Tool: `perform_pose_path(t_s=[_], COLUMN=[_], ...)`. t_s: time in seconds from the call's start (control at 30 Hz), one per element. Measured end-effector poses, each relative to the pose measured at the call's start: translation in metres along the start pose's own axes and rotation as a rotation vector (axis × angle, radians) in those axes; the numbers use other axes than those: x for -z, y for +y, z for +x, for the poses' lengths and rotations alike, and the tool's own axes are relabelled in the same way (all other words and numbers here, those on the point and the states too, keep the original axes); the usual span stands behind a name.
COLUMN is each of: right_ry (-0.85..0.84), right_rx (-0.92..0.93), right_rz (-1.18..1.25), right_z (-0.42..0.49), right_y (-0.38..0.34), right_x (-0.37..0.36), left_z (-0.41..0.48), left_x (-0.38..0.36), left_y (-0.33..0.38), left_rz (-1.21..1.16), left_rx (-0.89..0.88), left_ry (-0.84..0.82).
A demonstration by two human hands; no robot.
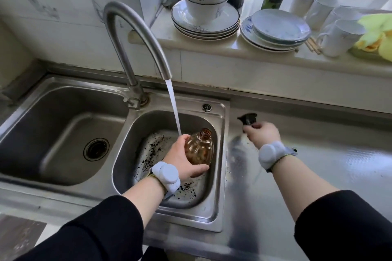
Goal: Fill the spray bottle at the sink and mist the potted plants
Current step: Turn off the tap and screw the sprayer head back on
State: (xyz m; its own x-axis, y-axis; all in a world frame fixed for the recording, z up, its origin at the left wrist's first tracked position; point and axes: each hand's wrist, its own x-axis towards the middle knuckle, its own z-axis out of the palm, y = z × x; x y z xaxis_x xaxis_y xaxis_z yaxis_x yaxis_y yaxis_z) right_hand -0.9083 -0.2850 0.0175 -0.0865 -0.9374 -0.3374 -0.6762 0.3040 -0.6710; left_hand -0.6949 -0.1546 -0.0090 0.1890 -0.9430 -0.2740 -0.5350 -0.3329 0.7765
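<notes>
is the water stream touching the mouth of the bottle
Apart. The head view shows the water stream falling left of the mouth of the bottle, with sink wall visible between; it ends at the left hand.

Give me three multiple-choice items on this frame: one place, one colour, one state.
1. Where is the bottle that the left hand grips? A. large basin B. small basin C. ledge
2. Its colour? A. green B. amber C. white
3. The tap is: A. off B. running C. capped
Answers: 1 B, the bottle sits between the small basin's walls; 2 B, its plastic is translucent amber; 3 B, a water stream falls from the spout.
</notes>
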Motion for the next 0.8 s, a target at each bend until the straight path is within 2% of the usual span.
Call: perform_pose_path(t_s=[0.17,0.3,0.63,0.8], right_ry=[0.013,-0.060,-0.024,0.001], right_rx=[0.256,0.405,0.579,0.629], right_rz=[0.651,0.898,0.686,0.704], right_z=[-0.038,-0.062,-0.098,-0.104], right_y=[-0.068,-0.100,-0.118,-0.126], right_x=[0.037,0.048,0.033,0.025], left_z=[0.000,-0.003,-0.013,-0.016], left_x=[0.003,0.005,0.019,0.024], left_y=[0.000,0.000,0.009,0.012], left_rz=[0.083,0.132,0.155,0.151], left_rx=[-0.034,-0.059,-0.115,-0.128], left_ry=[-0.059,-0.067,-0.088,-0.118])
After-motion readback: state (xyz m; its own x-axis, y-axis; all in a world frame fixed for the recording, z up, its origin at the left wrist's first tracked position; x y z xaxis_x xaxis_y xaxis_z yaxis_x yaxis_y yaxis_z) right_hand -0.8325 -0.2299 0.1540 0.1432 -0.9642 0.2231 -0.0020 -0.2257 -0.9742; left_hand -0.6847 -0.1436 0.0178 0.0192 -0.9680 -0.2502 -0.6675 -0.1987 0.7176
